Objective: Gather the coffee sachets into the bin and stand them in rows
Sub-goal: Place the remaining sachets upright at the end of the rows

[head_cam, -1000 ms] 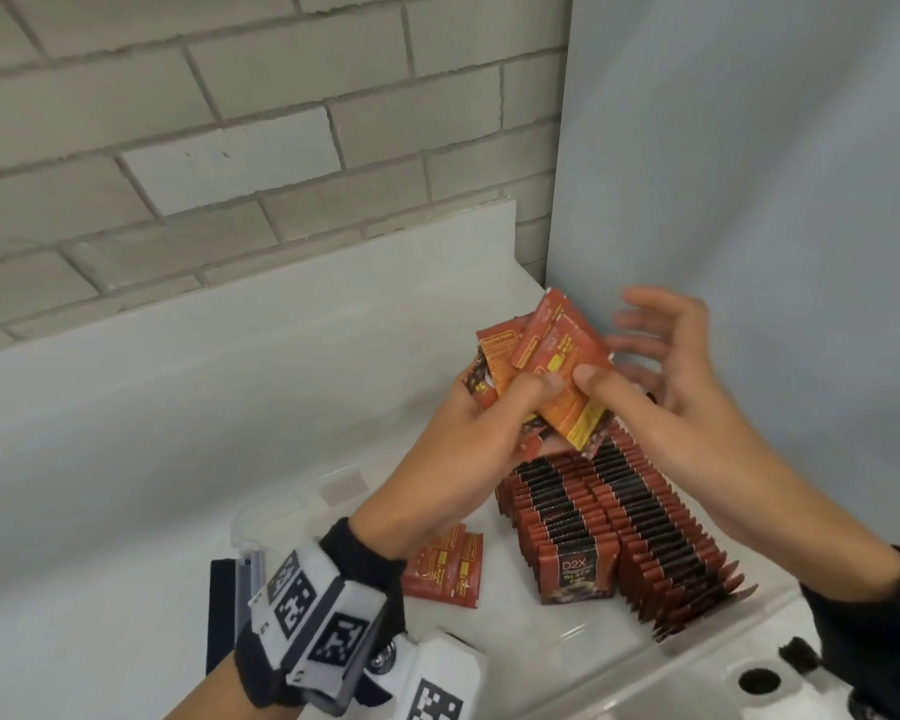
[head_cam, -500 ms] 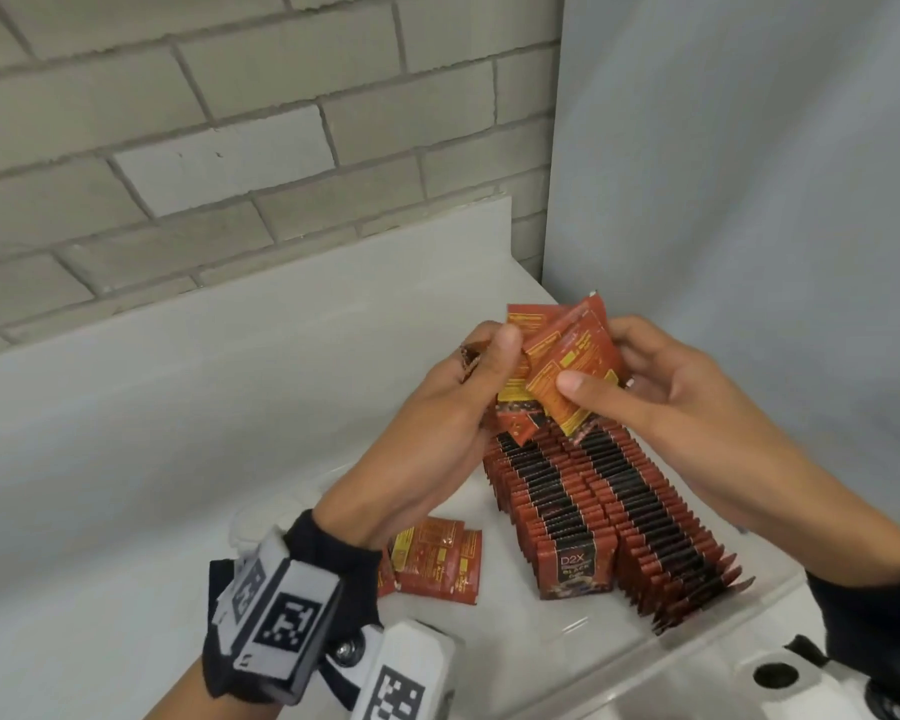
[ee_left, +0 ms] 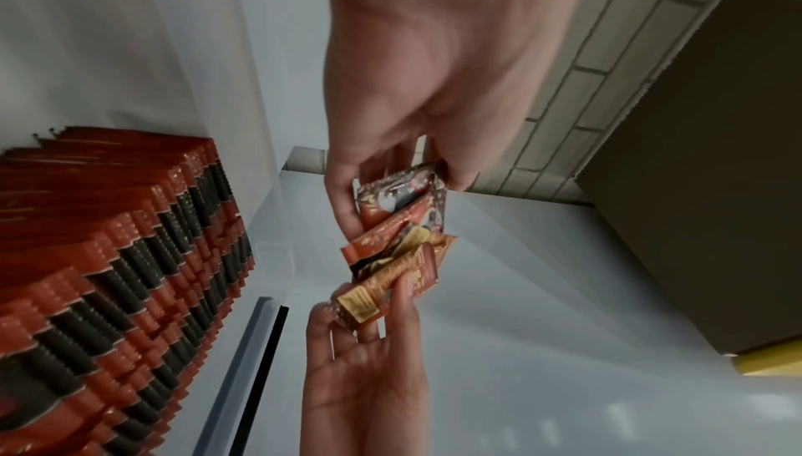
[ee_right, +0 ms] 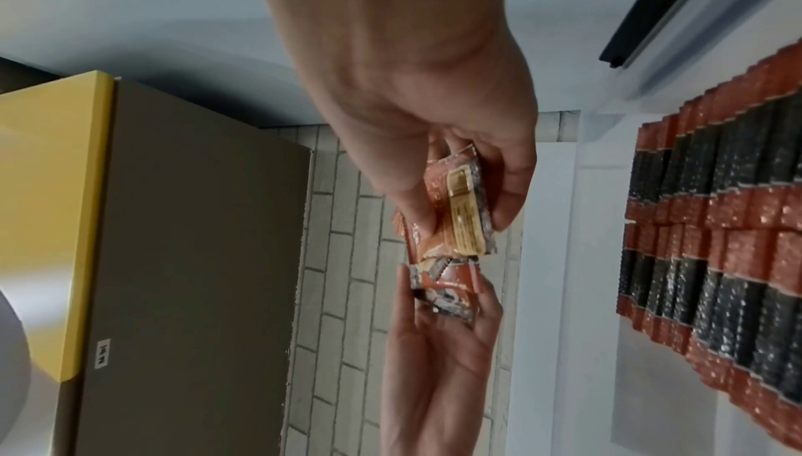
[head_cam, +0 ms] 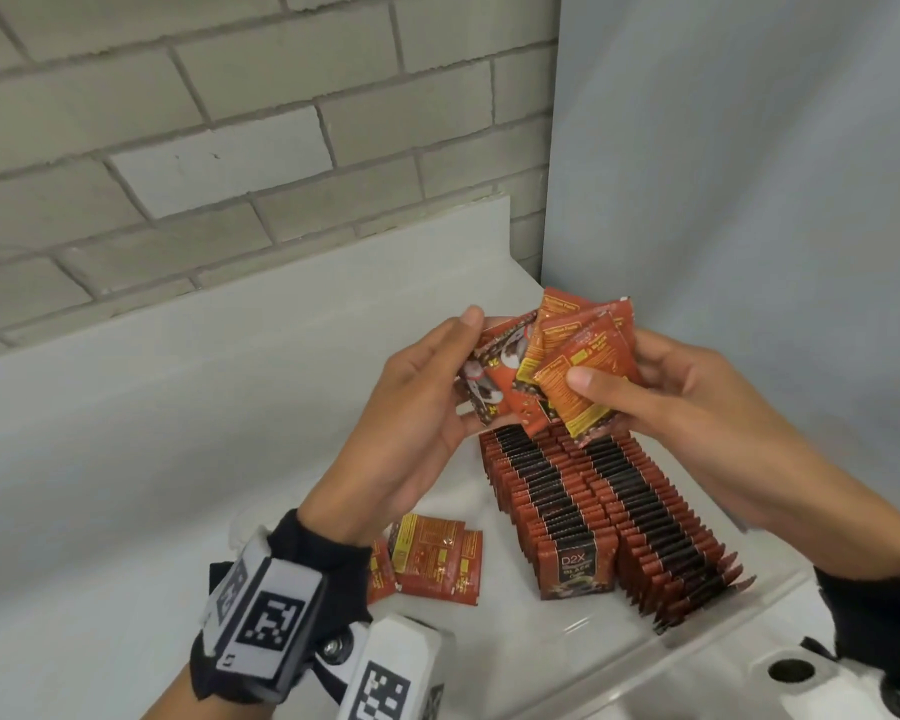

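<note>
Together both hands [head_cam: 427,407] [head_cam: 697,402] pinch sachets [head_cam: 557,371] above bin [head_cam: 697,662]

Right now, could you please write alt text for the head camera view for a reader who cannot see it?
Two bare hands, the left hand and the right hand, hold a fanned bunch of red-orange coffee sachets above a clear bin. In the bin, two rows of sachets stand on edge, and a few loose sachets lie flat beside them.

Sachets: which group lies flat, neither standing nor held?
The small pile on the bin floor, left of the standing rows; the others are fanned between both hands.
</note>
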The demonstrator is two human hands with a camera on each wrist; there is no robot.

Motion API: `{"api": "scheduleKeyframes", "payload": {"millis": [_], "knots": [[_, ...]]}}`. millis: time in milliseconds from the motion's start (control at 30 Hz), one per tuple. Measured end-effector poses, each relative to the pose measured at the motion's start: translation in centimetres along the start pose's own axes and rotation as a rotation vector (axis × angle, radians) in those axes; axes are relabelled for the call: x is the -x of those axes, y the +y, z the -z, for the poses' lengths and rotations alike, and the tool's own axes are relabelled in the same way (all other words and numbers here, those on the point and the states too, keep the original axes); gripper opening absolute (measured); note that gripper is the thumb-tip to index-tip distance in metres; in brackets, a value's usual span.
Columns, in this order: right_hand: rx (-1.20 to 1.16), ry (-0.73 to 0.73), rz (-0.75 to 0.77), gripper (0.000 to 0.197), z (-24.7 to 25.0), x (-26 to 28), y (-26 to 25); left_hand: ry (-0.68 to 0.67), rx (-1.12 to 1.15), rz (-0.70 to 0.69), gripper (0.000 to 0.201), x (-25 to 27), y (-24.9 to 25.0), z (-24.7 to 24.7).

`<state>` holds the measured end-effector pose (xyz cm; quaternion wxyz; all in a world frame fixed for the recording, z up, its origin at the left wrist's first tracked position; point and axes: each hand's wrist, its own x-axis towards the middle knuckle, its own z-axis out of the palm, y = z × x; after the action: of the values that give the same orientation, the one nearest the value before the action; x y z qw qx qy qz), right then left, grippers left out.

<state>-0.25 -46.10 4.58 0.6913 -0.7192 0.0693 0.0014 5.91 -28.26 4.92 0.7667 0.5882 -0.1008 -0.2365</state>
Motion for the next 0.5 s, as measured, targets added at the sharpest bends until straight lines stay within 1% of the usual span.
{"api": "scheduleKeyframes", "payload": {"millis": [133,267,333,400,500], "knots": [[0.016,-0.003,-0.028,0.041,0.52,0.06,-0.25,0.005,-0.025,-0.011,0.041,0.02,0.09,0.22],[0.015,0.002,-0.042,0.041,0.97,0.11,-0.43,-0.042,-0.078,-0.016,0.043,0.03,-0.01,0.4],[0.006,0.003,-0.037,0.04,0.91,0.07,-0.46,-0.095,-0.137,-0.031,0.039,0.21,-0.03,0.36],[-0.006,-0.002,-0.028,0.039,0.88,-0.02,-0.43,-0.183,-0.24,-0.068,0.029,0.45,0.12,0.24],[0.003,-0.071,-0.034,0.039,0.82,-0.01,-0.4,-0.226,-0.348,-0.101,0.037,0.57,0.27,0.0]]}}
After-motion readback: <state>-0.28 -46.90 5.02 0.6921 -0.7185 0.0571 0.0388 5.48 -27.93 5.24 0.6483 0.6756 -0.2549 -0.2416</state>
